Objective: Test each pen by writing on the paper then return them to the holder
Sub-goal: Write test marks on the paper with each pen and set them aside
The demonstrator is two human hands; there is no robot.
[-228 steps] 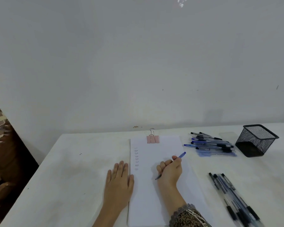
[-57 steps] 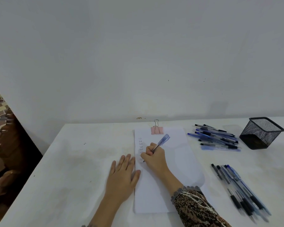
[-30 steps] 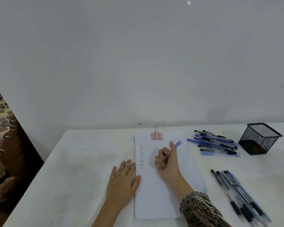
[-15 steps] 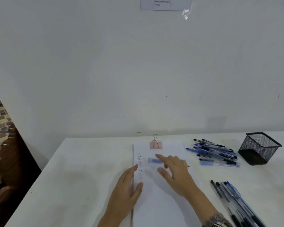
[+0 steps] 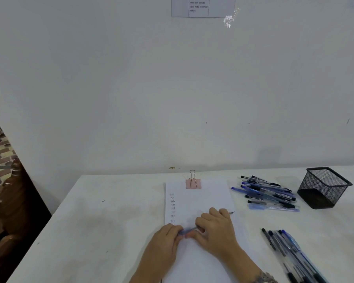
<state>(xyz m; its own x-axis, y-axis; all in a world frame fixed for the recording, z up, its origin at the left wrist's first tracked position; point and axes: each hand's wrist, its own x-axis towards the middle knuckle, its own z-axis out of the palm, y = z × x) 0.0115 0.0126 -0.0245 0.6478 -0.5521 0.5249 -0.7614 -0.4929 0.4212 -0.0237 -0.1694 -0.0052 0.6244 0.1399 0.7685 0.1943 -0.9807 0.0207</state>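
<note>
since the moment before, the right hand point(image 5: 217, 231) has pulled back from its straight-fingered reach up the paper point(image 5: 209, 196) and curled, and the left hand point(image 5: 164, 242) has come off the paper's left edge to meet it over the sheet's near half. the left hand's fingers are bent, and its thumb and fingertips pinch a blurred blue piece point(image 5: 187, 231) that bridges the small gap to the right hand; whether that piece is a loose cap or the pen's own end i cannot tell. the right hand's fingers are curled down over the pen point(image 5: 231, 212), of which only the thin tip shows plainly, poking out past the knuckles toward the paper's right edge. the paper lies flat on the white table point(image 5: 110, 221), with a pink binder clip point(image 5: 193, 183) biting its far edge. a column of small written marks point(image 5: 172, 207) runs down its left margin and ends just beyond the left hand. right of the paper's far half sits a loose pile of blue and black pens point(image 5: 268, 194), and further right again the black mesh holder point(image 5: 315, 190) stands upright, well apart from the paper. right of the paper's near half, a second row of pens point(image 5: 290, 252) lies side by side, slanting away from the sheet. on the wall high above the paper hangs a printed notice point(image 5: 200, 7), cut off by the frame.
</note>
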